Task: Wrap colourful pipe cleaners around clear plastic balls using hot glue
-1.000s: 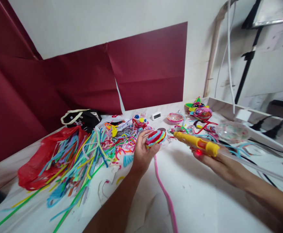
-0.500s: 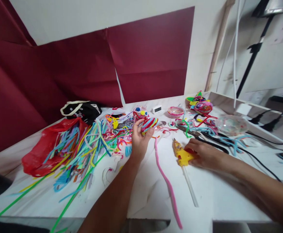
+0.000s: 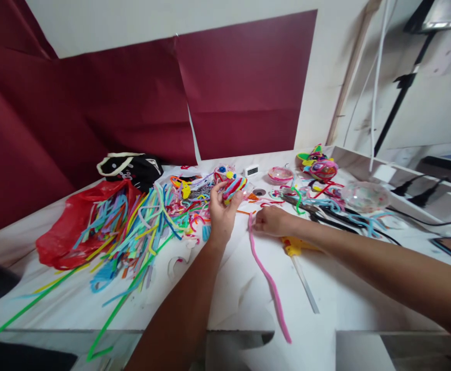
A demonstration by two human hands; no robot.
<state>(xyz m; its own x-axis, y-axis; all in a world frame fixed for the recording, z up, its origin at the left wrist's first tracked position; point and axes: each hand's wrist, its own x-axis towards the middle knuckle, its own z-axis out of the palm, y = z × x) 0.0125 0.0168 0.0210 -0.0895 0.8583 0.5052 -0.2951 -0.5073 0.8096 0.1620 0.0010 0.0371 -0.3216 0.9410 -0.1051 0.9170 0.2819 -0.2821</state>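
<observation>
My left hand (image 3: pixel 221 214) is closed around a small ball wrapped in striped pipe cleaners (image 3: pixel 234 187), holding it up above the white table (image 3: pixel 326 304). From the ball a long pink pipe cleaner (image 3: pixel 266 275) trails toward me across the table. My right hand (image 3: pixel 269 221) rests on the table with its fingers pinched on the upper end of that pink pipe cleaner. The yellow glue gun (image 3: pixel 295 246) lies on the table just behind my right forearm, with its clear glue stick (image 3: pixel 306 286) pointing toward me.
A heap of coloured pipe cleaners (image 3: pixel 140 226) spills from a red plastic bag (image 3: pixel 74 226) at the left. A black pouch (image 3: pixel 131 167), a small white clock (image 3: pixel 251 170), finished wrapped balls (image 3: pixel 320 167), clear half-shells (image 3: pixel 364 196) and black cables (image 3: pixel 406 219) crowd the back and right.
My right hand set the glue gun down on the table, let go of it, and moved left to the pink pipe cleaner. The left hand kept holding the ball.
</observation>
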